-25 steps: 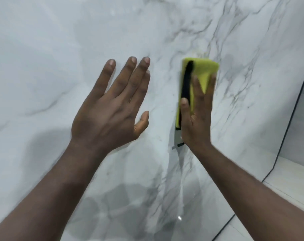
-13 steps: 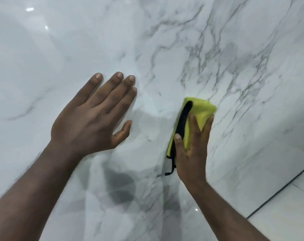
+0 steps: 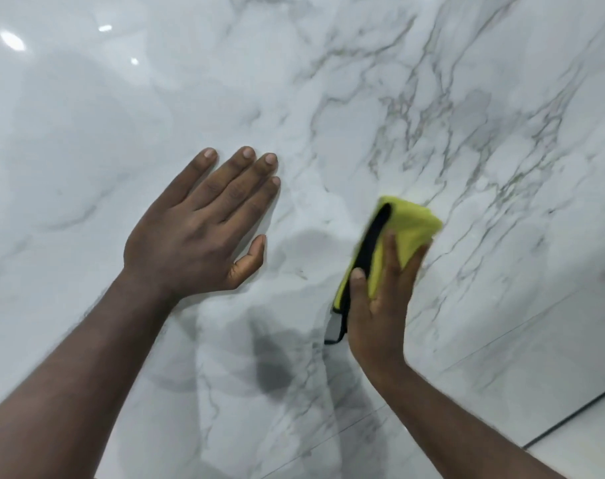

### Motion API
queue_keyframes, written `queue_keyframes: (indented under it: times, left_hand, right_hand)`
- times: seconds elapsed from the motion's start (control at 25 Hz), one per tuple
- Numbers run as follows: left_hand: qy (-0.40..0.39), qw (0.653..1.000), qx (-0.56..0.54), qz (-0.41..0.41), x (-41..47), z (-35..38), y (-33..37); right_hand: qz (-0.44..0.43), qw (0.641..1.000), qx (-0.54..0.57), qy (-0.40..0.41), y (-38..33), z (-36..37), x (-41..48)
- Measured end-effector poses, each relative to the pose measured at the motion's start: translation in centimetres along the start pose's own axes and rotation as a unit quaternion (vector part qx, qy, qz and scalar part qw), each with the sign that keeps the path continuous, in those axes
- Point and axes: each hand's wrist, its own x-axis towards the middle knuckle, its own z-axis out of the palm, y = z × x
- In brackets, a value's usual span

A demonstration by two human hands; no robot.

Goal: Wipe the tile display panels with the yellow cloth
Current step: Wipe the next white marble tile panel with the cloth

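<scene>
A glossy white marble-look tile panel (image 3: 328, 98) with grey veins fills the view. My right hand (image 3: 380, 305) presses a folded yellow cloth (image 3: 411, 223) with a black edge flat against the panel, right of centre. Its fingers lie straight over the cloth and the thumb rests along the black edge. A short black strip of the cloth hangs out below the hand. My left hand (image 3: 197, 236) rests flat on the panel to the left, fingers straight and close together, holding nothing. About a hand's width of bare tile separates the two hands.
A dark seam (image 3: 570, 420) runs diagonally across the bottom right corner, with a neighbouring pale panel (image 3: 598, 447) beyond it. Bright light reflections (image 3: 12, 41) show at the upper left of the glossy surface.
My right hand has slid the cloth downward along the panel over the past second. The left hand stays flat on the tile, shifted slightly lower and left.
</scene>
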Motion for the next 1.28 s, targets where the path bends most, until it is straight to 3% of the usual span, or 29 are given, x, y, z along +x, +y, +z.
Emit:
queue_keyframes:
  times: [0.04, 0.08, 0.2, 0.32, 0.36, 0.48, 0.52, 0.56, 0.6, 0.64, 0.68, 0.76, 0.8, 0.88, 0.92, 0.96, 1.04, 1.08, 1.12, 1.16, 1.2, 1.24, 1.28]
  left_hand:
    - [-0.001, 1.0, 0.0, 0.0, 0.0, 0.0, 0.0]
    - [-0.003, 1.0, -0.001, 0.0, -0.1, 0.1, 0.0]
    - [0.0, 1.0, -0.008, -0.004, -0.2, 0.1, -0.2]
    - [0.016, 0.999, -0.041, -0.029, -0.4, 0.2, -0.3]
    - [0.019, 0.997, -0.05, -0.047, -0.6, -0.1, -0.4]
    - [0.006, 0.995, -0.041, -0.09, -2.7, -1.9, -1.5]
    - [0.002, 0.995, -0.033, -0.096, -3.9, -2.6, -2.1]
    - [0.003, 0.994, -0.028, -0.105, -5.1, -3.3, -2.9]
    - [0.005, 0.993, -0.023, -0.115, -6.4, -3.9, -3.6]
    - [0.005, 0.992, -0.021, -0.123, -7.6, -4.5, -4.3]
    - [0.005, 0.992, -0.017, -0.128, -9.1, -5.2, -5.1]
    - [0.004, 0.991, -0.007, -0.132, -11.9, -6.2, -6.3]
    - [0.005, 0.991, -0.003, -0.132, -13.1, -6.6, -6.8]
    - [0.007, 0.991, -0.011, -0.135, -15.0, -7.1, -7.8]
    - [0.006, 0.99, -0.02, -0.137, -15.7, -7.2, -8.2]
    - [0.004, 0.99, -0.032, -0.137, -16.4, -7.3, -8.4]
    - [0.006, 0.99, -0.054, -0.132, -17.7, -7.3, -8.8]
    - [0.008, 0.99, -0.061, -0.13, -18.1, -7.3, -8.9]
    - [0.01, 0.989, -0.068, -0.129, -18.3, -7.2, -8.9]
    - [0.015, 0.989, -0.07, -0.129, -18.4, -7.1, -8.8]
    - [0.021, 0.989, -0.067, -0.131, -18.3, -6.9, -8.7]
    - [0.025, 0.988, -0.061, -0.136, -18.2, -6.8, -8.5]
    - [0.027, 0.988, -0.059, -0.142, -18.0, -6.8, -8.4]
  right_hand:
    - [-0.066, 0.997, -0.025, -0.036, 0.8, -0.3, -0.1]
    - [-0.077, 0.995, -0.036, -0.046, 1.0, -0.7, 0.3]
    - [0.064, 0.998, 0.012, 0.014, -1.2, -0.8, 2.2]
    - [-0.172, 0.979, -0.073, -0.086, -3.6, 0.2, 3.2]
    - [-0.183, 0.977, -0.081, -0.068, -4.4, 0.5, 4.3]
    - [0.02, 0.999, 0.009, 0.045, -8.6, 1.5, 7.2]
    - [-0.023, 0.999, -0.023, 0.027, -10.1, 2.1, 6.7]
    - [-0.135, 0.987, -0.082, -0.025, -10.4, 2.7, 5.8]
    - [-0.235, 0.959, -0.135, -0.082, -10.3, 3.2, 5.5]
    - [-0.283, 0.941, -0.158, -0.094, -11.0, 3.5, 5.3]
    - [-0.25, 0.957, -0.129, -0.068, -11.7, 4.4, 5.5]
    - [-0.048, 0.998, 0.001, 0.037, -14.8, 6.3, 5.3]
    - [-0.041, 0.998, -0.001, 0.052, -16.5, 7.5, 4.3]
    - [-0.24, 0.963, -0.115, -0.049, -16.9, 9.2, 1.7]
    - [-0.293, 0.94, -0.158, -0.082, -16.6, 9.4, 1.0]
    - [-0.278, 0.946, -0.151, -0.073, -16.6, 9.5, 0.8]
    - [-0.069, 0.997, -0.04, 0.018, -17.1, 9.8, 0.4]
    - [0.0, 0.998, -0.026, 0.048, -17.7, 10.1, -0.3]
    - [-0.046, 0.996, -0.076, 0.031, -17.9, 10.3, -1.4]
    - [-0.169, 0.974, -0.146, -0.034, -17.0, 10.1, -2.6]
    - [-0.267, 0.934, -0.211, -0.109, -15.9, 9.7, -3.3]
    - [-0.31, 0.91, -0.239, -0.132, -15.4, 9.2, -3.3]
    - [-0.266, 0.934, -0.211, -0.115, -15.1, 9.0, -3.0]
